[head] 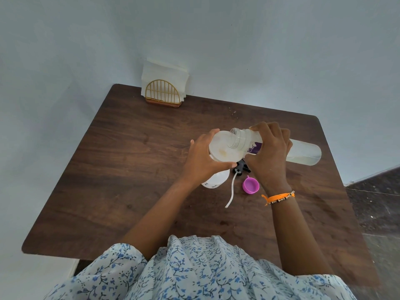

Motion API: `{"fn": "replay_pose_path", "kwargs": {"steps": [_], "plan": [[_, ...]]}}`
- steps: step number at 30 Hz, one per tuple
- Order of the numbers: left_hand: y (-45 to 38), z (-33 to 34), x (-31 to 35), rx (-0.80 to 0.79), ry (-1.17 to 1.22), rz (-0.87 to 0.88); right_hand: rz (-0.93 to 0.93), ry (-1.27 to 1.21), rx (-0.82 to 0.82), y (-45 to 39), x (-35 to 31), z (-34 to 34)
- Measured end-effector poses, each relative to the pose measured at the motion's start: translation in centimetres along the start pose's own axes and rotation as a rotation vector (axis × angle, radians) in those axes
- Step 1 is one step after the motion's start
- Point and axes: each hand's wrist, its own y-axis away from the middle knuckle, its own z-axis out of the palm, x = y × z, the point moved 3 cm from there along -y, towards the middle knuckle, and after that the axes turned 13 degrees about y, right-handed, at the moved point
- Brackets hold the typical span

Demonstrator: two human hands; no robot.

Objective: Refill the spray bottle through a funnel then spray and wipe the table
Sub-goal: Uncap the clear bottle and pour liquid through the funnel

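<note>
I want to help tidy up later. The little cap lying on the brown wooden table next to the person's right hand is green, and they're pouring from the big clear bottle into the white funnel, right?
Not quite: the head view shows the small round plastic cap is purple, not green. It does lie on the brown wooden table near the right hand, which tips the big clear plastic bottle into the white plastic funnel.

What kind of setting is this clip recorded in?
Probably a home room corner: a small dark wooden table pushed against plain pale walls, a gold wire napkin holder with paper napkins, and speckled dark stone floor.
</note>
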Motion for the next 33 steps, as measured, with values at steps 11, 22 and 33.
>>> {"fn": "replay_pose_path", "kwargs": {"steps": [11, 22, 33], "plan": [[-0.08, 0.08, -0.13, -0.006, -0.001, -0.003, 0.021, -0.006, -0.006, 0.01, 0.27, 0.24], [-0.15, 0.11, -0.36, 0.003, -0.007, -0.001, 0.021, 0.010, -0.012, -0.04, 0.21, 0.23], [-0.21, 0.18, -0.51, 0.004, 0.009, 0.012, 0.027, 0.019, -0.030, -0.09, 0.21, 0.22]]}}
